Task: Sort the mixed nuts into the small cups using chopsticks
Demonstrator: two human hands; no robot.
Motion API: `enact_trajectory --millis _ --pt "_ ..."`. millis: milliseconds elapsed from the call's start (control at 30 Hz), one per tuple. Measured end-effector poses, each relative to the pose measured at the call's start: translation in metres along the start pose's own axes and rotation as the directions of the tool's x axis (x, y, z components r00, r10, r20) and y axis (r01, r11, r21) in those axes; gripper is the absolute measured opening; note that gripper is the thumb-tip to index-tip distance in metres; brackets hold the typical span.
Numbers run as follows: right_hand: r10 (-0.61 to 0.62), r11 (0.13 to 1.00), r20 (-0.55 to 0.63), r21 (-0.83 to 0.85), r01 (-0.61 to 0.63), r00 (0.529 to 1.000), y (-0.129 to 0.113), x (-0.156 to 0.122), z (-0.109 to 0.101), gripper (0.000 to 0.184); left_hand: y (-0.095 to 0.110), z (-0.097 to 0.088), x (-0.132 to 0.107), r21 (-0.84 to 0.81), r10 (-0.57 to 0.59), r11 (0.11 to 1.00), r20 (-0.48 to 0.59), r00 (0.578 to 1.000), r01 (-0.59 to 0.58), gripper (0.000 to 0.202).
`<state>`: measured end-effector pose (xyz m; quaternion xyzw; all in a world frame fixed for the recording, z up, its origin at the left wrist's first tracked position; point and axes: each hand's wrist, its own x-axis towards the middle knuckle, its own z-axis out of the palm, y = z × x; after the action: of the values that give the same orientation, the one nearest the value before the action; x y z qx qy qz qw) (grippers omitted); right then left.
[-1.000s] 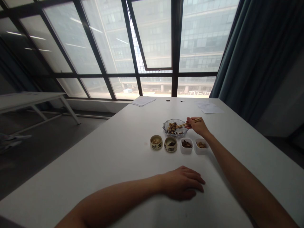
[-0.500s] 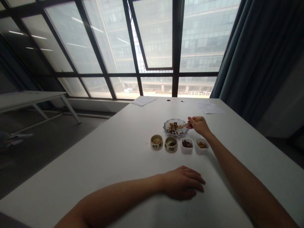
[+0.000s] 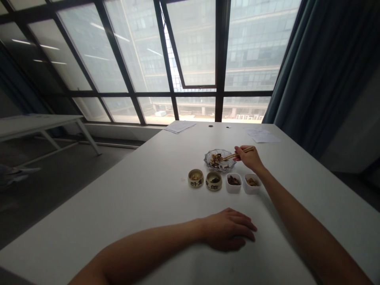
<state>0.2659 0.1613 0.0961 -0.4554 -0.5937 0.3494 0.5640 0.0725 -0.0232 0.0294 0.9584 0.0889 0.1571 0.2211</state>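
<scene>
My right hand (image 3: 248,156) is closed around a pair of wooden chopsticks (image 3: 234,155). Their tips reach into a clear glass bowl (image 3: 207,159) with a wavy rim, among the brown and pale food pieces (image 3: 215,160) heaped at its left side. Palm down on the table, my left hand (image 3: 228,229) lies with its fingers stretched out, nothing in it. Between the hands stands a row of small containers: two round cups with dark lettering, one left (image 3: 195,183) and one beside it (image 3: 213,187), then a white square tub (image 3: 233,188) of dark reddish pieces and another white tub (image 3: 252,189) of light brown pieces.
The white table (image 3: 133,190) stretches toward the windows. Papers (image 3: 179,126) lie at its far left and more sheets (image 3: 262,135) at its far right. A small pale scrap (image 3: 183,179) sits left of the cups. Another table (image 3: 38,122) stands to the left, a blue curtain (image 3: 308,79) to the right.
</scene>
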Motion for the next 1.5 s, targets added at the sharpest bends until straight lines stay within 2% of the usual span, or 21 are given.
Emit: enact_trajectory --millis 233,467,600,700,800,900,1000,1067,1200,1400,1500 --pt "0.017 1.0 -0.019 0.024 -0.017 1.0 0.005 0.001 0.0 0.053 0.0 0.001 0.0 0.001 0.011 1.0 -0.016 1.0 -0.011 0.034" --pt "0.05 0.998 -0.091 0.043 -0.046 0.995 -0.002 -0.003 0.001 0.041 0.0 0.0 0.0 -0.006 -0.002 1.0 -0.007 1.0 0.002 0.034" --pt "0.075 0.996 -0.117 0.059 -0.068 0.99 -0.02 -0.005 -0.002 0.038 -0.001 0.0 -0.001 -0.001 0.0 1.0 -0.006 1.0 0.0 0.035" --pt "0.104 0.99 -0.13 0.112 -0.09 0.986 -0.047 -0.009 -0.01 0.036 -0.002 0.001 -0.001 0.002 0.006 1.0 -0.007 1.0 -0.006 0.035" --pt "0.138 0.983 -0.063 0.134 -0.129 0.988 -0.079 -0.018 -0.018 0.034 -0.003 0.002 -0.001 0.0 0.01 1.0 -0.012 1.0 -0.01 0.034" --pt "0.188 0.976 0.096 0.089 -0.197 0.977 -0.101 -0.03 -0.02 0.034 -0.002 0.002 -0.001 -0.003 0.007 1.0 -0.017 1.0 -0.007 0.034" --pt "0.228 0.972 0.28 -0.014 -0.233 0.932 -0.11 -0.041 -0.017 0.033 -0.002 0.002 -0.001 -0.007 0.002 1.0 -0.013 1.0 -0.002 0.034" --pt "0.234 0.972 0.347 -0.077 -0.221 0.908 -0.111 -0.044 -0.015 0.034 -0.001 0.001 -0.001 -0.011 0.003 1.0 -0.013 1.0 -0.003 0.034" --pt "0.226 0.973 0.344 -0.123 -0.195 0.911 -0.111 -0.044 -0.018 0.034 -0.001 0.0 -0.001 -0.017 0.002 1.0 -0.013 1.0 -0.003 0.034" --pt "0.203 0.977 0.327 -0.126 -0.171 0.923 -0.115 -0.038 -0.036 0.034 0.001 -0.002 -0.001 -0.023 -0.016 1.0 0.005 1.0 0.016 0.035" --pt "0.187 0.982 0.278 -0.086 -0.17 0.942 -0.115 -0.035 -0.041 0.033 0.001 -0.001 -0.001 -0.025 -0.017 1.0 -0.003 1.0 0.017 0.035"
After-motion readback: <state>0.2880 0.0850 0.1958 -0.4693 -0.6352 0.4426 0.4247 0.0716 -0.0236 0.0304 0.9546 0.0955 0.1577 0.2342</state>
